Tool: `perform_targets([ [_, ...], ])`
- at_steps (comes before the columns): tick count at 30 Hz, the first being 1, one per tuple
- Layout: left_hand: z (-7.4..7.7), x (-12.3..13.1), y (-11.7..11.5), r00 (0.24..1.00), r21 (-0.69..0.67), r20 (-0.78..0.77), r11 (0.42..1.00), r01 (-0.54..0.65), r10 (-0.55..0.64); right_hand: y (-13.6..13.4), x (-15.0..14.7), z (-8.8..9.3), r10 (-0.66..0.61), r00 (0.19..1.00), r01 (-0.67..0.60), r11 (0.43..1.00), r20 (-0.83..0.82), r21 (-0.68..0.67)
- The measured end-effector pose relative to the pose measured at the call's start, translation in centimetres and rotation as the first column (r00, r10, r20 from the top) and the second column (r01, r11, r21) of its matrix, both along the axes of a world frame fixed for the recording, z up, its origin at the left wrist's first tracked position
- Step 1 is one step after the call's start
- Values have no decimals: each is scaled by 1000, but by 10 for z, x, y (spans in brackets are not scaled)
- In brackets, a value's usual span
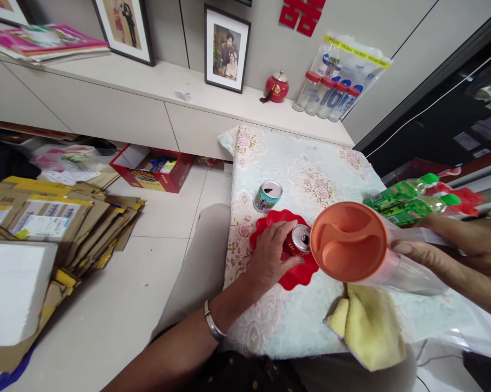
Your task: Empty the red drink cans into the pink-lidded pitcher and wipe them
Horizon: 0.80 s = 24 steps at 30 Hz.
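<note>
My left hand (267,256) is wrapped round a red drink can (299,239) with its top opened, held tilted over a red scalloped plate (298,280). In my right hand (461,261) is the handle of a clear plastic pitcher (412,277) with an orange lid (347,245). The pitcher is tipped so its lid faces left, with its edge close against the can's top. Whether liquid is flowing cannot be made out. Behind the plate a green and silver can (267,197) stands upright, opened. A yellow cloth (374,329) lies near the table's front edge.
A floral cloth covers the table (290,158). Green-capped bottles (400,196) lie at its right side. On the cabinet ledge behind stand a red jar (277,87), red-lidded glass jars (325,97) and framed photos (227,51). Flattened cardboard (77,228) and a red box (155,173) sit on the floor.
</note>
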<state>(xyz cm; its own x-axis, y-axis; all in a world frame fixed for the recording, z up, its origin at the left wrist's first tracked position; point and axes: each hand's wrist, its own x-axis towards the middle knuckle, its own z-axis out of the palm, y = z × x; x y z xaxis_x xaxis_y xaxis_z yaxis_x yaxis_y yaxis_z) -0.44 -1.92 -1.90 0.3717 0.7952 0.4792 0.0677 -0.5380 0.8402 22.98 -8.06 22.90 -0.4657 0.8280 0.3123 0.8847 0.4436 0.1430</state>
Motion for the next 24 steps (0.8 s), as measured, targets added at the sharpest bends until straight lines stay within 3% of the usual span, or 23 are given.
perform_targets([
  [24, 1, 1, 0, 1000, 0, 7, 1000, 1, -1, 0, 2, 1, -12, 999, 11, 1000, 40, 15],
])
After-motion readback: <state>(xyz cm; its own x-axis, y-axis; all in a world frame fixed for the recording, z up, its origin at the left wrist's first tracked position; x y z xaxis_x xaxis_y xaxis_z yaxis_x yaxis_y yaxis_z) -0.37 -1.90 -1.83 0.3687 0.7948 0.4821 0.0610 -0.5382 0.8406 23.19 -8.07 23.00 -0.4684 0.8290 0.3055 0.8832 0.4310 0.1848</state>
